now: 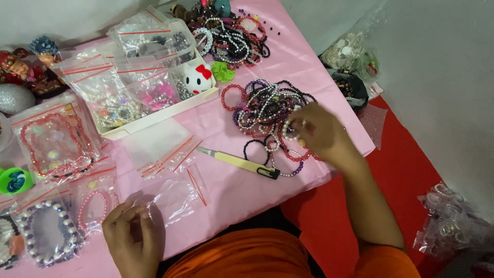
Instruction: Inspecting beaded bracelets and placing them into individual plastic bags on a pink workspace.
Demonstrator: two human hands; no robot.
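Pinching a pearl bracelet [289, 129] from the tangled pile [267, 110], the right hand [320, 133] should lift slowly — loops snag. The left hand [133, 238] pinches the clear bag [177, 198] — best held open.

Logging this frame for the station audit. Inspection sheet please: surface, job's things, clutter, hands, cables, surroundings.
Surface: pink cloth over a low table, wrinkled, crowded.
Job's things: pile of beaded bracelets under the right hand; clear zip bag at the left hand; more empty zip bags beside it.
Clutter: white tray stacked with bagged beads, white cat plush, yellow-handled cutter, bagged bracelets at left, second bracelet heap at the far edge, figurines.
Hands: left hand pinches the bag's edge; right hand rests in the pile, fingers on a pearl bracelet.
Cables: nothing seen.
Surroundings: red floor mat, pale wall, bagged items on the floor.
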